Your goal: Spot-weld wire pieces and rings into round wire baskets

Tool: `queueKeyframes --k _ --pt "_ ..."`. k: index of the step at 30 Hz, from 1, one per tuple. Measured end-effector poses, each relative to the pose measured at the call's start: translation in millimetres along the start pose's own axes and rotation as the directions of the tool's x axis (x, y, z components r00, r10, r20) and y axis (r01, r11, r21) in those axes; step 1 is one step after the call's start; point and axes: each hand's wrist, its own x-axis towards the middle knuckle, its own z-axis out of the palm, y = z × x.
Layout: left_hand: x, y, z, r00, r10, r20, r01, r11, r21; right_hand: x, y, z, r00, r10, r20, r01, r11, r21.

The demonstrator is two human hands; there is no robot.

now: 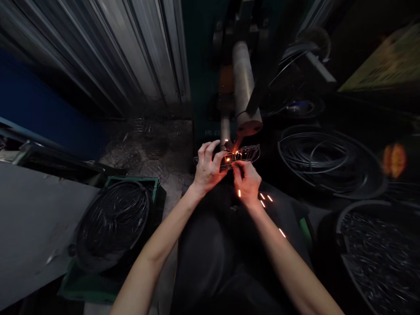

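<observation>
A small wire frame (252,153) is held under the metal cylinder (244,83) of a machine, and orange sparks fly off it and fall toward my right forearm. My left hand (209,168) grips the left part of the frame, fingers bent over its top. Close beside it, my right hand (247,179) pinches at the frame's near edge, just below the glowing spot. What exactly lies between the right fingertips is too small to make out.
Coiled wire fills a round tub (78,238) on a green crate (87,286) at the left. On the right are a basin (377,188) of wire rings and a tub (339,218) of small metal pieces. Corrugated metal (141,48) stands behind.
</observation>
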Motion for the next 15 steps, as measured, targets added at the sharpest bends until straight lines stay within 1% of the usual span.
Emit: queueKeyframes --k 3,5,7,8,9,11,13,15 --pt "-0.6 -0.8 -1.5 1.000 0.016 0.009 -0.016 1.000 -0.008 0.7 -0.8 2.7 1.000 -0.003 -0.007 0.003 1.000 -0.007" --pt "-0.9 -2.1 -2.3 0.999 0.026 0.020 -0.026 1.000 -0.006 0.6 -3.4 2.7 1.000 -0.016 -0.020 0.016 1.000 0.021" --pt "0.0 -3.2 -2.4 0.999 0.026 0.024 -0.026 1.000 0.002 -1.6 -7.2 -3.0 0.999 -0.023 -0.047 0.025 0.999 0.048" --pt "1.0 -3.2 -2.2 0.999 0.024 0.025 -0.024 1.000 0.007 -4.0 -8.8 -9.3 0.998 -0.016 -0.064 0.019 0.999 0.050" --pt "2.1 -2.6 -2.2 1.000 0.021 0.021 -0.022 1.000 0.011 -7.8 -9.5 -18.3 0.997 0.003 -0.077 0.000 0.999 0.042" --pt "3.3 0.9 -4.0 1.000 0.023 0.018 -0.023 1.000 0.014 -19.6 -6.8 -45.0 0.993 0.071 -0.091 -0.072 0.997 -0.003" --pt "-0.3 7.1 -11.2 0.999 0.042 0.032 -0.042 0.999 0.011 -36.0 3.0 -81.8 0.983 0.156 -0.101 -0.164 0.984 -0.073" --pt "-12.1 14.6 -26.3 0.992 0.099 0.080 -0.099 0.995 -0.004 -53.6 17.8 -123.9 0.963 0.244 -0.119 -0.260 0.955 -0.146"
